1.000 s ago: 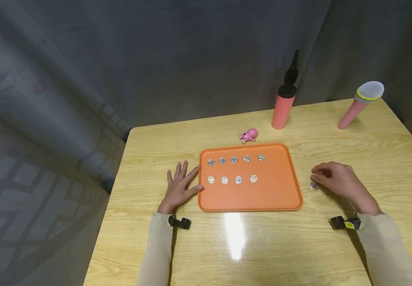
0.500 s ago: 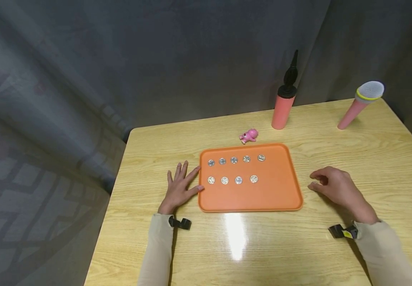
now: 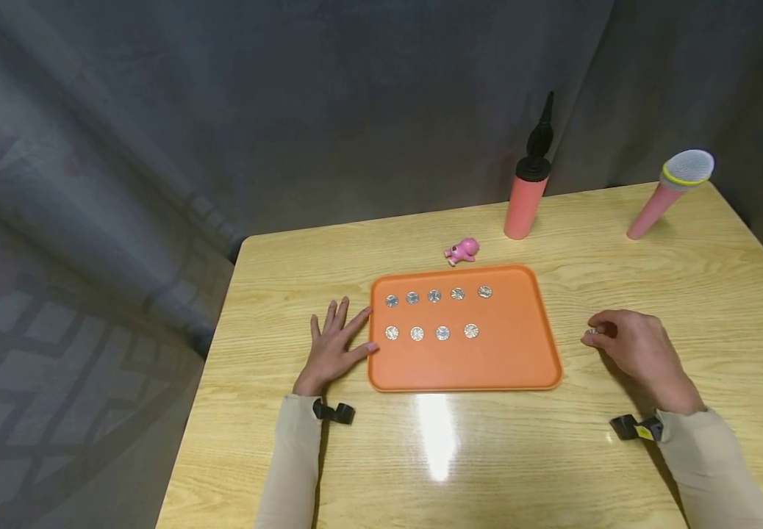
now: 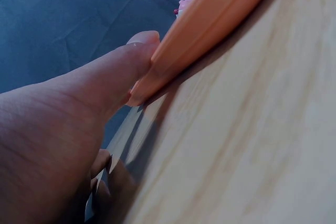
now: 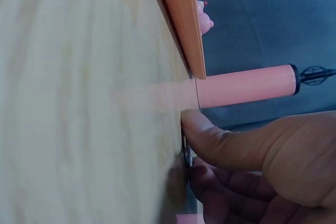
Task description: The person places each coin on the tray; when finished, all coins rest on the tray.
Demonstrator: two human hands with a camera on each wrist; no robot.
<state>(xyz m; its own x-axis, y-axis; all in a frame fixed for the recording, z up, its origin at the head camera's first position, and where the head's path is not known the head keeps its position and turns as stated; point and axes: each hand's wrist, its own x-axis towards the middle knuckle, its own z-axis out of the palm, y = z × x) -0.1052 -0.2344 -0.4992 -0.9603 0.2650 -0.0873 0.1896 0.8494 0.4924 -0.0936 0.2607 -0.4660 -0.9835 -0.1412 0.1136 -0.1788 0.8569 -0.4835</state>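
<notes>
An orange tray lies on the wooden table, bearing two rows of silver coins, among them one coin at the right end of the nearer row. My left hand rests beside it with fingers spread, thumb and index finger touching its left rim; in the left wrist view the thumb presses against the tray's side. Right of the tray, my right hand pinches another silver coin by its edges, low at the tabletop. The right wrist view has this coin between thumb and curled fingers.
Behind the tray lies a small pink toy figure. A pink hand pump with a black top stands at the back, and a pink toy microphone stands at the back right. A dark curtain hangs behind the table.
My right hand has closed thumb and fingers around the loose coin and shifted it slightly right and away from me. The left hand and the tray's coins stay put.
</notes>
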